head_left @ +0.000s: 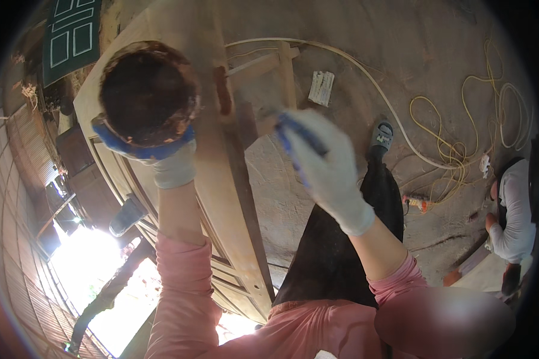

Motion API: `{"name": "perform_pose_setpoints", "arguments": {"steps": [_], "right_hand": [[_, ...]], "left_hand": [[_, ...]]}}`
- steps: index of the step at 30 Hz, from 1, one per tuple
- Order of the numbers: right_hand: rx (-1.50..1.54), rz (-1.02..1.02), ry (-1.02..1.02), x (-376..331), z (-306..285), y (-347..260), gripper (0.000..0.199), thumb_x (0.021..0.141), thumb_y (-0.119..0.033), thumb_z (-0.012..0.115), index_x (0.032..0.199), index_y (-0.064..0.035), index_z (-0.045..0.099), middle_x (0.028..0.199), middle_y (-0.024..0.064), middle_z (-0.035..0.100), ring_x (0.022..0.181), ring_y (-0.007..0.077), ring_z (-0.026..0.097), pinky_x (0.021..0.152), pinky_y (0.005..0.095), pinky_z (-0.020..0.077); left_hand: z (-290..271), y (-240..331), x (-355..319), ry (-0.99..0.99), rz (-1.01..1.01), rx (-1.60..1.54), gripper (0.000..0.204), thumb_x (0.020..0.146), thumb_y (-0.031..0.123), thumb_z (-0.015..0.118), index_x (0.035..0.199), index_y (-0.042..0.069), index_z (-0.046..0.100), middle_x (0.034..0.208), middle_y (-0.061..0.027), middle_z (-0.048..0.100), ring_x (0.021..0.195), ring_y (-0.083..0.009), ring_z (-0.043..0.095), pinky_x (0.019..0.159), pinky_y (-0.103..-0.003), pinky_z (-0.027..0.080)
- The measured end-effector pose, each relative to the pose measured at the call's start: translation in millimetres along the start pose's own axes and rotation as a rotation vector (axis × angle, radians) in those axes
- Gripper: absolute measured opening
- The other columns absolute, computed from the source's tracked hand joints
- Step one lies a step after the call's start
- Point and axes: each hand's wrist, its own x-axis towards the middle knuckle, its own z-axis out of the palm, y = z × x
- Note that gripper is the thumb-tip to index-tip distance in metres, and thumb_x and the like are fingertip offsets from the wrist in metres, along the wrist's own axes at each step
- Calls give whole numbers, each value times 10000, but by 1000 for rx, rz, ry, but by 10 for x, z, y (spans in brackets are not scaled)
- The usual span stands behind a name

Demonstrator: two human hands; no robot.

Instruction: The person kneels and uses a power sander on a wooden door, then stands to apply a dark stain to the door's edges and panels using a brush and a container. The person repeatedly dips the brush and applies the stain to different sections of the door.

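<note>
My left hand, in a white glove with blue palm, is closed around a round container whose inside is coated dark brown. It holds the container over a large panelled wooden door that lies on its side, edge up. A dark brown smear marks the door's edge. Just right of that edge, apart from it, my right hand is gloved the same way. Its fingers are curled closed. Whatever they hold is smeared by motion, with only a blurred greyish tip near the fingertips.
A wooden frame piece stands beyond the door. A white sheet lies on the floor. Yellow cords, a pale hose and a power strip lie at right. Another person crouches at far right. My slippered foot is ahead.
</note>
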Motion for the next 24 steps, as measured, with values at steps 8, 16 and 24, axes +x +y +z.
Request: {"name": "perform_pose_setpoints", "arguments": {"steps": [8, 16, 24], "right_hand": [[-686, -800, 2, 521, 124, -880, 177, 933, -90, 718, 1086, -1, 715, 888, 117, 737, 728, 188, 685, 626, 300, 507], [-1061, -1170, -86, 652, 416, -922, 236, 854, -119, 731, 1079, -73, 678, 966, 67, 694, 798, 213, 694, 675, 343, 539], [-1257, -1200, -211, 815, 655, -926, 282, 815, -130, 742, 1085, -112, 665, 1018, 43, 677, 830, 220, 699, 703, 358, 561]], "left_hand": [[40, -9, -18, 34, -52, 7, 833, 997, 691, 368, 1516, 44, 443, 1455, -178, 557, 1321, -306, 567, 1168, -463, 442], [35, -62, -68, 32, -62, -62, 801, 1009, 659, 382, 1506, 35, 455, 1411, -161, 584, 1282, -281, 592, 1141, -439, 462], [64, -76, -82, 12, -30, -172, 727, 1041, 573, 422, 1496, 7, 455, 1345, -146, 603, 1231, -255, 602, 1104, -416, 469]]}}
